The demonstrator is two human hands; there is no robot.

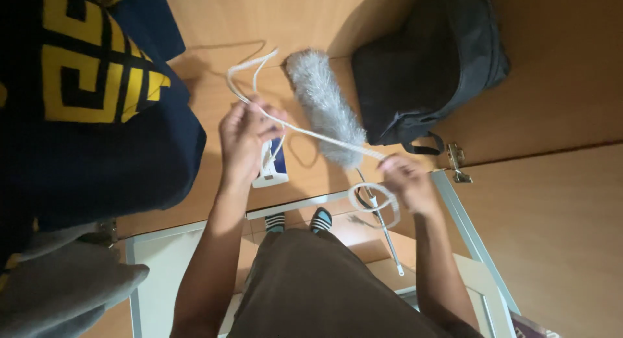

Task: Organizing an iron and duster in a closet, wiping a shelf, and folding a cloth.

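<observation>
My left hand (243, 140) grips a white cord (311, 131) and a small white and blue box-shaped device (272, 164) together. The cord loops up past my left hand and runs taut to my right hand (405, 180), which pinches its other end. A coil of the same cord (374, 201) hangs below my right hand. Behind the cord, a grey fluffy duster (322, 104) with a thin metal handle (384, 231) lies on the wooden floor (558, 234).
A black bag (428, 65) lies on the wooden floor at the upper right. Dark blue cloth with a yellow pattern (91, 85) and grey fabric (58, 292) fill the left side. A white frame (467, 227) and my striped socks (298, 220) are below.
</observation>
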